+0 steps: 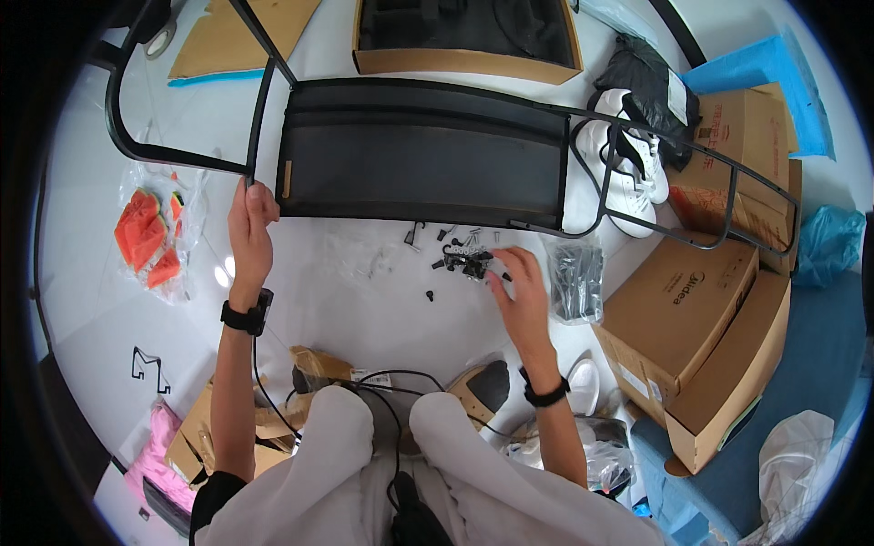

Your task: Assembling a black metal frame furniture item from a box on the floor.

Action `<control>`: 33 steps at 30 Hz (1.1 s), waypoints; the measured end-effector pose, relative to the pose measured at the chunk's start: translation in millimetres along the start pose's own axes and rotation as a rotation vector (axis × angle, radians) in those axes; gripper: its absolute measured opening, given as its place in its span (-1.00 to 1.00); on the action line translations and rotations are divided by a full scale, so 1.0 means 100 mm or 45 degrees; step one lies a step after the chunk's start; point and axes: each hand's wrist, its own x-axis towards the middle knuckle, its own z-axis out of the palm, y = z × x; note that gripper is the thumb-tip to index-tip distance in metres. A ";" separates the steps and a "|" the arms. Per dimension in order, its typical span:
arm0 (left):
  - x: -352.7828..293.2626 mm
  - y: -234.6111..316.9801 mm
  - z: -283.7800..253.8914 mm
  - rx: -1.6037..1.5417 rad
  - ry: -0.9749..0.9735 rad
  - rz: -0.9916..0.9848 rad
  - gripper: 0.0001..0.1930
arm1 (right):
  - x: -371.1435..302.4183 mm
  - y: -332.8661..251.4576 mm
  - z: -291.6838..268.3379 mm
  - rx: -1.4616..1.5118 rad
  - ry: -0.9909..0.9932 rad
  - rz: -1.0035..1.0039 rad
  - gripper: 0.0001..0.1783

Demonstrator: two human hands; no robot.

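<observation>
A black metal frame (263,109) with a dark rectangular panel (428,159) lies across the floor in front of me. My left hand (250,227) is closed around the frame's tube at the panel's near left corner. Below the panel's near edge is a small pile of screws and black fittings (473,261). At its right side my right hand (521,282) reaches in, thumb and fingers bent toward the pieces. Whether a piece is between those fingertips is too small to make out. One black screw (430,295) lies apart, nearer to me.
Right of the pile lies a clear bag of dark parts (576,280). White sneakers (628,173) stand under the frame's right end, beside cardboard boxes (678,305). Watermelon pieces (146,232) rest on plastic at left. A black cable (398,428) runs between my knees. An opened carton (469,62) lies beyond.
</observation>
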 end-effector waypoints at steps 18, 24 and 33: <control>0.01 0.05 0.12 0.043 0.037 0.010 -0.63 | 0.14 0.11 0.30 -0.200 -0.010 -0.374 -0.80; 0.01 0.06 0.10 0.025 0.016 -0.011 -0.64 | 0.07 0.15 0.14 0.232 0.015 0.033 -0.85; 0.00 0.01 0.07 -0.013 0.021 -0.029 -0.65 | -0.01 0.25 -0.03 1.138 0.083 0.531 -0.81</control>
